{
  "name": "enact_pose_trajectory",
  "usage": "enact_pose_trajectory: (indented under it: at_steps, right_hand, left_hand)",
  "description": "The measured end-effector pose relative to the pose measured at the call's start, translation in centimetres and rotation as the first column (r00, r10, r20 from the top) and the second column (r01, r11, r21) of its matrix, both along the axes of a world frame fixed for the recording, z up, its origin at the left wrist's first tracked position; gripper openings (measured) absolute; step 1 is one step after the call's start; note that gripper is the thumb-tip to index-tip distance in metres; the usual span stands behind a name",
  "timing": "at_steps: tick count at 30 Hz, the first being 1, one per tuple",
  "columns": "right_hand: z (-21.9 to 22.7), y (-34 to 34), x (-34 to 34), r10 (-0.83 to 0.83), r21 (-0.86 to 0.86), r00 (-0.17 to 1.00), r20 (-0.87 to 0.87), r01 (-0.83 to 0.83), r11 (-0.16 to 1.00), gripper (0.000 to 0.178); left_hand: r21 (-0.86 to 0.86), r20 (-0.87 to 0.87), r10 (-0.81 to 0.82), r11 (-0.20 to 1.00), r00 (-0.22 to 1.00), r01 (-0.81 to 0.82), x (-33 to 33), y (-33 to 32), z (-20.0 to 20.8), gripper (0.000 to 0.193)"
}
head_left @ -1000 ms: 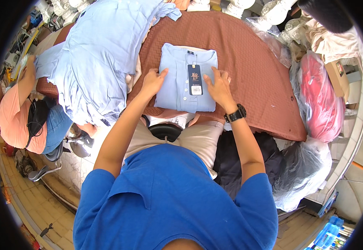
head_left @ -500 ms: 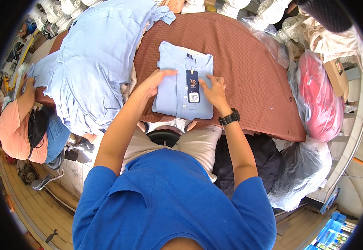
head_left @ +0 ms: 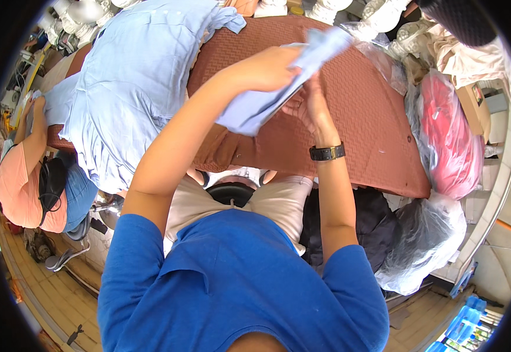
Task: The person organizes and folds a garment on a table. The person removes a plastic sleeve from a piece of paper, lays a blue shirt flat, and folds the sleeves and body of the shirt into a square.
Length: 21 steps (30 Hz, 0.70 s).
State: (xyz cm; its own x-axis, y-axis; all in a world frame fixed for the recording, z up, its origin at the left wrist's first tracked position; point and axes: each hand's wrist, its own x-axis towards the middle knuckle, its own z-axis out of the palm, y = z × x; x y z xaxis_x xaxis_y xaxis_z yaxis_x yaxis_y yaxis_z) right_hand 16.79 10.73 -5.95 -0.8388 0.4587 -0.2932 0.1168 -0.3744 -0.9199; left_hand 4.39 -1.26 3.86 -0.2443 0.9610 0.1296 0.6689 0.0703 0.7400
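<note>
A folded light-blue shirt [head_left: 249,108] is lifted off the table and tilted, its edge turned toward me and its far end blurred by motion. My left hand [head_left: 270,69] is closed on its upper side. Just below and to the right, my right hand [head_left: 308,108] has its palm turned to the shirt and its fingers apart, close to the underside; whether they touch it is hard to see. A dark watch strap [head_left: 327,152] circles my right wrist. The tag on the shirt's front is hidden.
The table has a brown textured cloth [head_left: 355,117]. A heap of light-blue shirts [head_left: 129,76] lies on its left. Clear plastic bags, one around something red [head_left: 449,135], stand at the right. A co-worker in a peach top [head_left: 29,188] sits far left, beside blue fabric.
The folded shirt went from lying flat, tag upward, to being raised and tipped on edge. My left hand moved up and right onto it; my right hand turned palm toward it.
</note>
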Motion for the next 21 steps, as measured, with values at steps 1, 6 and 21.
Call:
enact_pose_trajectory:
  at_steps: [1, 6, 21]
  right_hand:
    - [-0.7, 1.0, -0.1, -0.080, -0.107, 0.993, -0.093, 0.069, 0.992, 0.088]
    - [-4.7, 3.2, 2.6, -0.275, -0.483, 0.871, -0.407, 0.051, 0.874, 0.057]
    - [-5.0, 7.4, 7.7, -0.446, 0.964, 0.894, -0.038, 0.151, 0.220, 0.021]
  left_hand:
    - [-0.008, -0.038, -0.051, 0.999, 0.998, 0.051, 2.2, 0.1, 1.8, 0.042]
    - [0.176, -0.707, 0.158, 0.983, 0.690, -0.044, 8.3, 0.6, -6.0, 0.062]
    - [0.449, 0.103, 0.268, 0.847, 0.958, -0.285, 6.0, -7.1, -14.1, 0.025]
